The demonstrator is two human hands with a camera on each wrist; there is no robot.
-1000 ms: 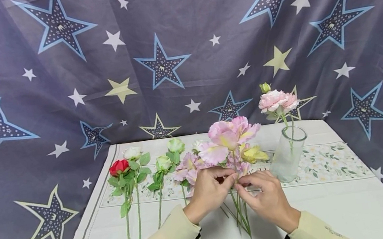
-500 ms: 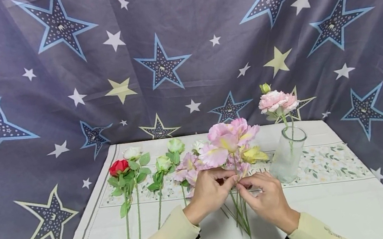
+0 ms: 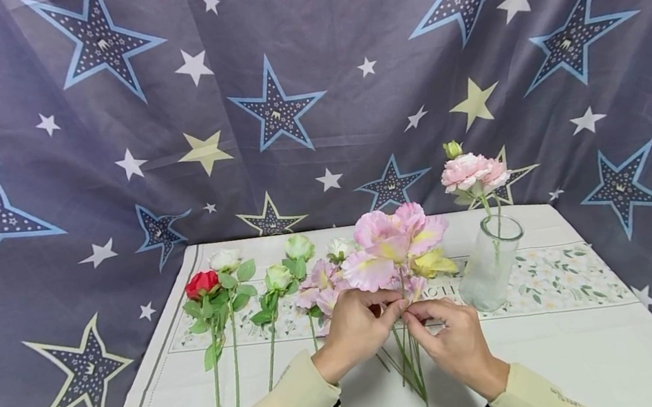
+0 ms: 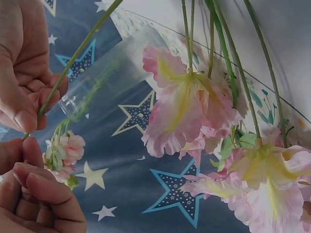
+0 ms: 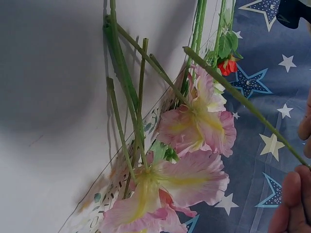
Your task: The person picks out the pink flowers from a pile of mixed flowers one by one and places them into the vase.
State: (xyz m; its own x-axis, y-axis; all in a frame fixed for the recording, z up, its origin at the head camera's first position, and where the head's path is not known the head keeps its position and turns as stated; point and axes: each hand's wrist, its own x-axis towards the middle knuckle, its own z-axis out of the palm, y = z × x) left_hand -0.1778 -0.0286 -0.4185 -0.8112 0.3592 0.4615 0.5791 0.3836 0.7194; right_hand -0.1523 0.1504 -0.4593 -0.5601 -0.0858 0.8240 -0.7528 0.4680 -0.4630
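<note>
Both hands meet in front of me on one thin green stem. My left hand (image 3: 356, 328) pinches the stem just below the bloom, and my right hand (image 3: 454, 338) pinches it right beside. The stem belongs to a pink artificial flower (image 3: 384, 240) with yellow streaks, held up over the table. In the left wrist view the stem (image 4: 77, 54) runs between the fingertips; in the right wrist view its free end (image 5: 194, 56) sticks out. More pink flowers (image 5: 194, 126) lie on the table behind the hands, their stems crossing. A yellow bloom (image 3: 432, 262) lies among them.
Right of the hands stands a clear glass vase (image 3: 492, 270) with light pink flowers (image 3: 465, 172) in it. On the left lie a red rose (image 3: 202, 285), a white rose (image 3: 225, 260) and green roses (image 3: 278, 277). A floral runner (image 3: 562, 278) crosses the white table before a starry curtain (image 3: 311, 94).
The held pink flower's bloom has dipped slightly and shifted a little. Both hands stay almost in place on the stem, with only small finger movement. The vase and lying flowers have not moved.
</note>
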